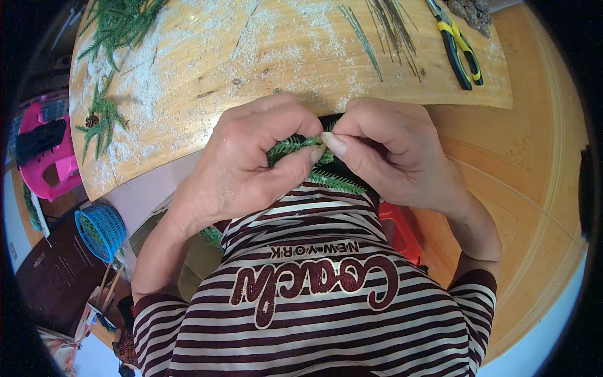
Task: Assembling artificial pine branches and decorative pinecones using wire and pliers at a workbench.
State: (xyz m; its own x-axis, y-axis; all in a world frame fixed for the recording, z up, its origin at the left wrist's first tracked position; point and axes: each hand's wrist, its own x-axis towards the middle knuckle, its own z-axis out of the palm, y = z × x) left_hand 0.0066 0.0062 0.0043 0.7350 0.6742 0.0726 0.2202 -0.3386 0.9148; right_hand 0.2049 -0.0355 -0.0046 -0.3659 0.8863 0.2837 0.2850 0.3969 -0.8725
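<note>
Close in front of my body, just off the table's near edge, both hands meet over a green artificial pine sprig (336, 181). My left hand (257, 147) is closed around the sprig, with thumb and forefinger pinching its stem. Opposite it, my right hand (396, 144) pinches at the same spot, its thumb tip against the stem by my left fingertips. Whether the right fingers also hold a thin wire is too small to tell. Parts of the sprig are hidden behind the fingers.
White granules are strewn over the wooden table (282, 81). On it lie pine sprigs (122, 28), a sprig with a small cone (100, 122), thin wires (396, 34) and yellow-black pliers (461, 53). At left are a blue basket (100, 232) and a pink chair (47, 163).
</note>
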